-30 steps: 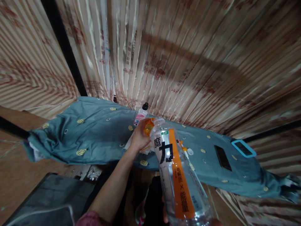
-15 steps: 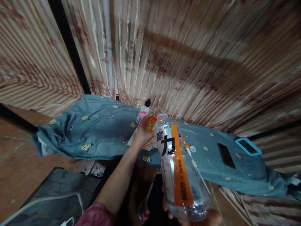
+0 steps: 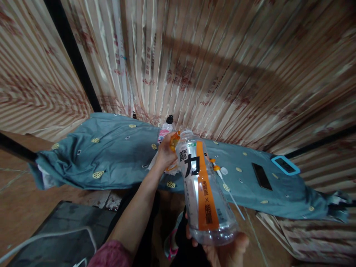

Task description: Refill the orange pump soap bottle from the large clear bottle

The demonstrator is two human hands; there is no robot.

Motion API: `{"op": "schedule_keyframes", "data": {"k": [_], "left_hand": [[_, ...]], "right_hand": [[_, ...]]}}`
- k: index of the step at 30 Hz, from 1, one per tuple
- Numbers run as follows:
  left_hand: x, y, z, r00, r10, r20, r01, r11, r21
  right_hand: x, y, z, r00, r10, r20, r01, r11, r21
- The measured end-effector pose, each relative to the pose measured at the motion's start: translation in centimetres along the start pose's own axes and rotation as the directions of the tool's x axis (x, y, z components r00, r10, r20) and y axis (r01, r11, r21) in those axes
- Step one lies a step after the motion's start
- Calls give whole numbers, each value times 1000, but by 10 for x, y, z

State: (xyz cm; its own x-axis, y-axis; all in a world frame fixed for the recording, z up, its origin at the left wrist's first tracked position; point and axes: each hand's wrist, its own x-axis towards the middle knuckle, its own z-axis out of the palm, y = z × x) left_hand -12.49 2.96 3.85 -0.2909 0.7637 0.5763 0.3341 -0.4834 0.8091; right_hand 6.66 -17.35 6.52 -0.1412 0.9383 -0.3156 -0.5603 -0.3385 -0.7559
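My right hand is wrapped around the base of a large clear plastic drink bottle with a silver and orange label. That bottle is tilted, its capless neck pointing away from me. My left hand grips an amber, see-through bottle, mostly hidden by the fingers. The two bottle necks are side by side; whether they touch, I cannot tell. Crumpled white tissue lies under my left hand. To the right of the large bottle, an orange and white pump head with a long tube rests on the cloth beside a white round cap.
A blue-green patterned cloth covers the long narrow surface. Behind my left hand is a small bottle with a black cap. A dark phone and a blue-framed device lie at right. Striped curtains hang close behind.
The view has shifted slightly, so the scene sits further left. The large bottle's base has risen a little with my right hand. Both hands keep their holds.
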Motion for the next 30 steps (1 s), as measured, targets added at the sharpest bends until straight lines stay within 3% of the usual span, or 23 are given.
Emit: {"op": "schedule_keyframes", "data": {"k": [6, 16, 20, 26, 30], "left_hand": [[1, 3, 0, 999, -41, 15, 40, 998, 51], [2, -4, -1, 999, 8, 39, -8, 1000, 24], [2, -6, -2, 999, -18, 51, 17, 1000, 11], [3, -6, -1, 999, -26, 38, 27, 1000, -8], [3, -5, 0, 999, -18, 36, 18, 1000, 2]], "right_hand": [[-2, -3, 12, 1000, -5, -25, 5, 1000, 30], [3, 6, -10, 999, -44, 21, 45, 998, -52], [5, 8, -9, 996, -71, 61, 71, 997, -12], [4, 8, -7, 999, -45, 3, 45, 997, -65], [5, 7, -9, 995, -73, 69, 77, 996, -47]]}}
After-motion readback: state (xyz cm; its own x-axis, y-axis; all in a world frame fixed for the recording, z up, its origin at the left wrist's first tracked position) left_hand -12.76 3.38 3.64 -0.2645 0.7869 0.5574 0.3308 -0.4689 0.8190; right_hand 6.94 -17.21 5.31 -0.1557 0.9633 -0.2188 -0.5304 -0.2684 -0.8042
